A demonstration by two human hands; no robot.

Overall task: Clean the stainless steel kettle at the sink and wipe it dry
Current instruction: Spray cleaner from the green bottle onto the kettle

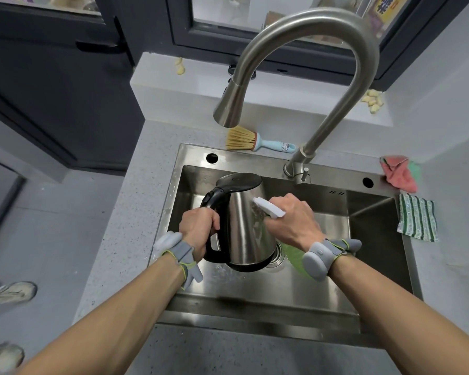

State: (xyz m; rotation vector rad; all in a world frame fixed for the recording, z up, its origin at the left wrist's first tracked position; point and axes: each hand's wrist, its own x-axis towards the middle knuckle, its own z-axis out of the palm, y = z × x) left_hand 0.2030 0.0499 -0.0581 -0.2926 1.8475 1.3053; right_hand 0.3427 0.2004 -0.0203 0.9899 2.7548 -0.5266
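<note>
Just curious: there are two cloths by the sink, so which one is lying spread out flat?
The green-and-white striped cloth, right of the sink. The pink cloth behind it is crumpled.

Single view only, head cam, wide-angle. Looks fwd and steeply down onto sink (290, 307) from close above; faucet (309, 36) arches up near lens. Both forearms enter from bottom edge. Edges bend w/ lens distortion.
</note>
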